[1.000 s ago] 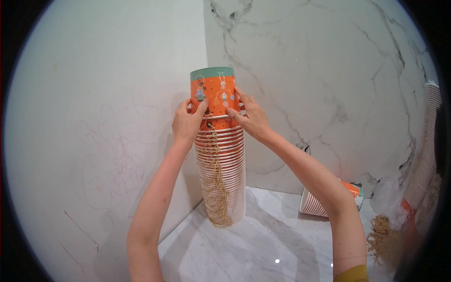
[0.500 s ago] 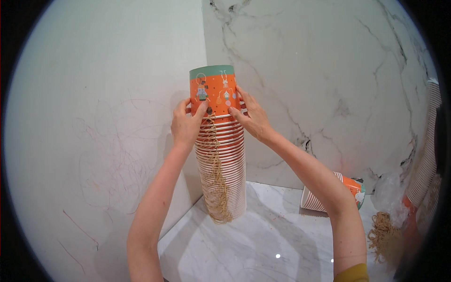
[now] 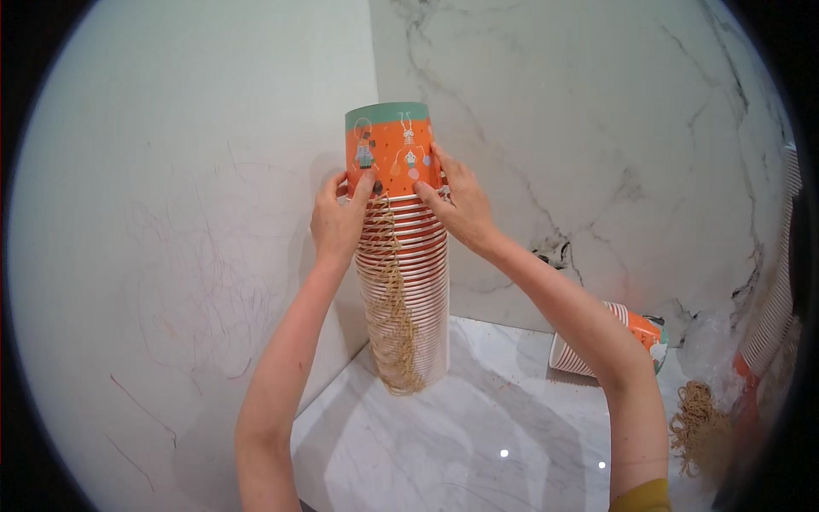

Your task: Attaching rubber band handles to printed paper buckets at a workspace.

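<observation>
Left hand [image 3: 339, 220] and right hand [image 3: 463, 205] are clasping the orange cup [image 3: 388, 152] low, near its rim, likely the stiffest hold; it's looking light, dentable!

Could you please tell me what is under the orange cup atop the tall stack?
Under the orange cup runs a column of white rims, with tan twine down its front. The cup's walls cover whatever is inside it, so that remains unseen.

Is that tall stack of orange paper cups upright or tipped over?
Upright: the tall orange paper cup stack rises from the white marbled surface.
</observation>
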A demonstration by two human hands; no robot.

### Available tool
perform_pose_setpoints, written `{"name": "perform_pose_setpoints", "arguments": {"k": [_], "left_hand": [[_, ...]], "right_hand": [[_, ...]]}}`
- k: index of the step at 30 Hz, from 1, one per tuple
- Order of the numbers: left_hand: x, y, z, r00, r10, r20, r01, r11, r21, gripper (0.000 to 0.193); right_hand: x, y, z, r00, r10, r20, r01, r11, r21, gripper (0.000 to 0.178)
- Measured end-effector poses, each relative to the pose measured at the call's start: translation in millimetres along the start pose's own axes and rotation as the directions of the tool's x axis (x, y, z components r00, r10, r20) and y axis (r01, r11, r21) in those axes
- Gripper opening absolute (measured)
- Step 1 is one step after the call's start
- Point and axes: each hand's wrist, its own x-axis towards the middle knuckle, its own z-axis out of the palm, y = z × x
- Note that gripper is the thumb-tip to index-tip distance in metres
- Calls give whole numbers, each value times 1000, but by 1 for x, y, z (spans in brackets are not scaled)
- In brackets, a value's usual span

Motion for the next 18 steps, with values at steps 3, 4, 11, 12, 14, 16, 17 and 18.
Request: {"name": "perform_pose_setpoints", "arguments": {"k": [3,4,11,12,14,16,17,18], "left_hand": [[-3,5,-3,1000,7,-5,-6,998,56,75],[-3,6,-4,1000,22,-13,-21,996,86,75],[-14,5,-2,993,89,-75,-77,986,145,73],[-15,6,-1,992,97,-82,-82,982,169,72],[-18,7,1,990,108,-88,-89,977,193,72],[-23,9,-1,989,111,-94,-87,970,228,71],[-24,7,-1,989,113,-96,-88,969,229,71],[-24,5,0,986,131,-105,-106,970,220,70]], "right_hand": [[1,3,2,1000,15,20,-16,998,53,73],[1,5,3,1000,-6,2,6,998,67,74],[-10,-2,9,997,-66,-36,69,994,87,83],[-13,-1,12,997,-67,-39,70,994,88,83],[-19,4,21,983,-145,-111,155,984,92,89],[-21,0,21,992,-108,-59,114,988,107,93],[-21,-1,21,993,-97,-61,104,988,111,93],[-22,-2,22,994,-86,-62,92,989,114,94]]}}
